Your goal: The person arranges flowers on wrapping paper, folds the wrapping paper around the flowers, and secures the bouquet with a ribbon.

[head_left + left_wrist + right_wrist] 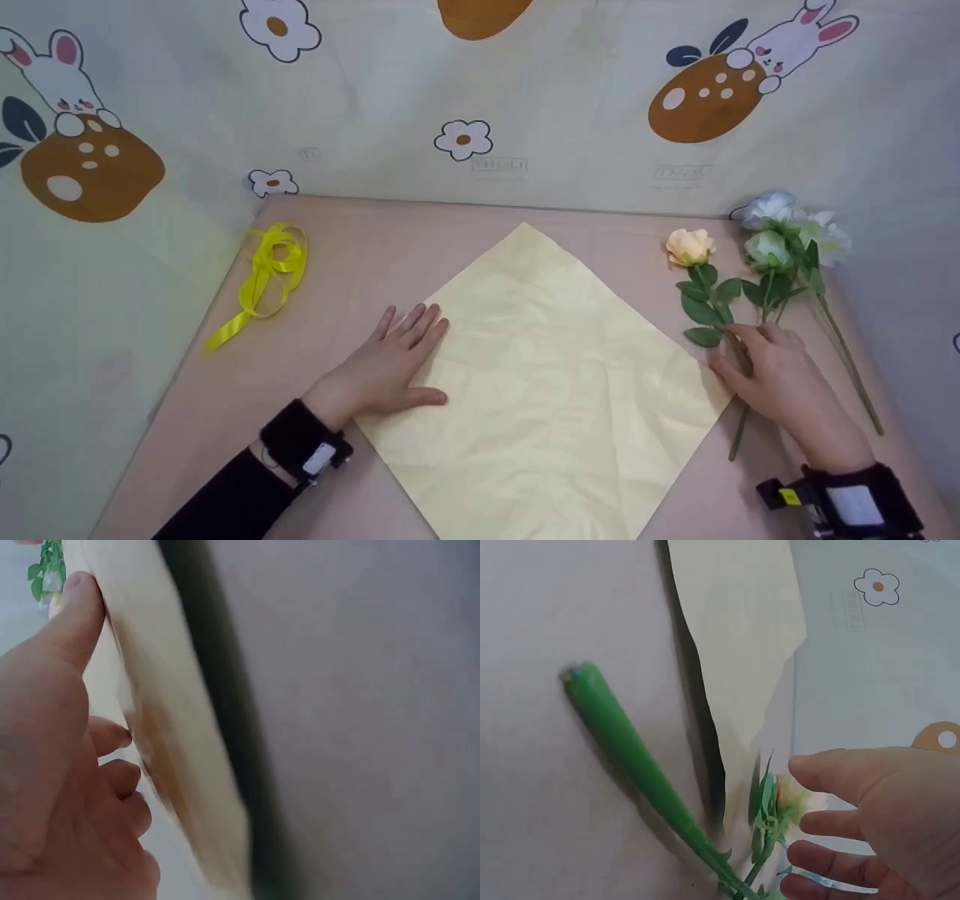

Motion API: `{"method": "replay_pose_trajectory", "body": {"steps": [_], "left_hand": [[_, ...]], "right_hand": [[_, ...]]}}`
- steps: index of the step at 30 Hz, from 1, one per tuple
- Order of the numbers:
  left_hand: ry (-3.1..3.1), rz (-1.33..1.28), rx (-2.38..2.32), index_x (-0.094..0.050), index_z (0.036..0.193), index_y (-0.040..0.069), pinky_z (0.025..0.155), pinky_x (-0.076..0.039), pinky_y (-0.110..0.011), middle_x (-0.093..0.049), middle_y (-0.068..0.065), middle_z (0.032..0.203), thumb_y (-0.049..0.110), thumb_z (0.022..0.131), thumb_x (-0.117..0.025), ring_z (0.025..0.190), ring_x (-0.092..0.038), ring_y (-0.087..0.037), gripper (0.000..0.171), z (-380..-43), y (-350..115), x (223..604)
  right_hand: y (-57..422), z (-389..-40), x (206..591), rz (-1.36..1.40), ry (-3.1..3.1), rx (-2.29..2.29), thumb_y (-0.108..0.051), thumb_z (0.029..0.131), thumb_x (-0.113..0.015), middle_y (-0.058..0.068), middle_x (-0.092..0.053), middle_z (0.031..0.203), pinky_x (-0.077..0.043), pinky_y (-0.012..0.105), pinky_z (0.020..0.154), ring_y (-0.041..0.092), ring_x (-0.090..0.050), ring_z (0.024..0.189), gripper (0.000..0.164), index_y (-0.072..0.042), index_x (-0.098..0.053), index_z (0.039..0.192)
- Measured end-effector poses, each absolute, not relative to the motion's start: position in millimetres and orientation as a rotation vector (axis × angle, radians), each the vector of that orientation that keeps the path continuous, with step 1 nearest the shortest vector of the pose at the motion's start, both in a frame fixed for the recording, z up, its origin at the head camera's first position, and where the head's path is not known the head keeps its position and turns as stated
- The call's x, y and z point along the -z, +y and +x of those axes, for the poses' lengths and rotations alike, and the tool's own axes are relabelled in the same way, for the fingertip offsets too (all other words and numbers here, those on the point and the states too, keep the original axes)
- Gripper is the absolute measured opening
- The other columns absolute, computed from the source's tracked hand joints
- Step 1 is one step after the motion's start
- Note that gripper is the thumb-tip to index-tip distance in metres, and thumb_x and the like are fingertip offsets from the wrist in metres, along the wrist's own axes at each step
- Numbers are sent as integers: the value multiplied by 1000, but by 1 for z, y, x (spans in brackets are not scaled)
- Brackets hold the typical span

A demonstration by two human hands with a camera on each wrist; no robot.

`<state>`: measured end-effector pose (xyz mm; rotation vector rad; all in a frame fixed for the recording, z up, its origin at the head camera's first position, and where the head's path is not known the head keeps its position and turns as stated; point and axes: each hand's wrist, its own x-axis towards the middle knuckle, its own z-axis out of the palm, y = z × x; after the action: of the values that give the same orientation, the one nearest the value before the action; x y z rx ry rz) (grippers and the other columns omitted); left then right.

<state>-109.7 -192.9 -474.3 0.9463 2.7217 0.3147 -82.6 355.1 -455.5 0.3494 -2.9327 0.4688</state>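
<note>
A sheet of pale yellow wrapping paper (540, 360) lies with one corner pointing away from me. My left hand (394, 364) rests on its left edge, fingers spread. On the right, my right hand (780, 371) is at the stem of an artificial peach rose (690, 247), thumb and fingers on either side of it. In the right wrist view those fingers (829, 859) look parted beside the green stem (641, 754), not closed round it. The rose's stem lies by the paper's right corner, its lower end toward me.
Several artificial pale flowers (772, 214) with long stems lie beyond my right hand. A loosely looped yellow ribbon (274, 262) is at the table's back left. The pinkish table (360, 240) meets a patterned backdrop (375, 112) behind and at the sides.
</note>
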Motion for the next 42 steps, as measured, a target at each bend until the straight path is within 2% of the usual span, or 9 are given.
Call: {"method": "replay_pose_trajectory", "body": {"steps": [5, 12, 15, 21, 26, 34, 38, 42], "left_hand": [[2737, 954, -285, -24, 171, -5, 130, -1, -70, -16, -26, 179, 67, 104, -60, 167, -14, -41, 104, -104, -188, 478], [2737, 941, -333, -22, 169, -9, 129, 1, -71, -17, -28, 178, 63, 108, -56, 166, -15, -42, 100, -101, -181, 479], [2740, 939, -318, -21, 170, -8, 129, 2, -71, -15, -26, 179, 64, 108, -55, 167, -14, -40, 101, -102, -179, 480], [2735, 960, -301, -19, 170, -7, 130, 2, -70, -13, -24, 180, 64, 109, -52, 167, -12, -39, 101, -104, -175, 481], [2723, 941, -320, -16, 171, -6, 131, 2, -67, -9, -22, 181, 64, 109, -51, 168, -9, -37, 100, -103, -173, 481], [2700, 941, -351, -11, 173, -4, 133, 0, -61, -2, -19, 182, 61, 110, -48, 169, 0, -34, 97, -104, -173, 483], [2692, 964, -349, -10, 173, -4, 134, -2, -60, -3, -20, 182, 60, 110, -48, 169, -1, -34, 96, -105, -172, 485], [2691, 960, -347, -10, 173, -4, 134, -3, -60, -2, -20, 182, 61, 110, -47, 169, 0, -34, 97, -104, -172, 486]], "right_hand": [[360, -81, 462, 278, -2870, -498, -16, 98, -80, 20, -57, 87, -45, 61, 72, 48, -57, 86, 47, 13, -63, 131], [360, -81, 465, 127, -2827, -517, -14, 97, -79, 39, -61, 103, -45, 72, 81, 61, -58, 96, 51, 19, -60, 131], [362, -80, 467, 95, -2842, -507, -13, 96, -80, 41, -61, 103, -45, 73, 82, 62, -59, 95, 48, 20, -62, 126], [365, -80, 470, 147, -2819, -485, -4, 92, -82, 30, -64, 86, -51, 66, 67, 49, -63, 77, 26, 17, -71, 103], [366, -84, 471, 146, -2828, -523, 1, 91, -79, 22, -64, 78, -52, 61, 63, 44, -64, 73, 13, 13, -73, 92], [368, -89, 470, 86, -2915, -532, 0, 95, -75, 23, -64, 78, -52, 61, 65, 46, -65, 74, 14, 13, -75, 90], [369, -90, 470, 76, -2944, -513, -1, 97, -73, 22, -62, 76, -52, 59, 64, 44, -64, 72, 18, 12, -70, 84], [368, -91, 469, 91, -2947, -524, -1, 99, -67, 25, -59, 79, -52, 60, 66, 46, -62, 74, 20, 14, -66, 85]]}}
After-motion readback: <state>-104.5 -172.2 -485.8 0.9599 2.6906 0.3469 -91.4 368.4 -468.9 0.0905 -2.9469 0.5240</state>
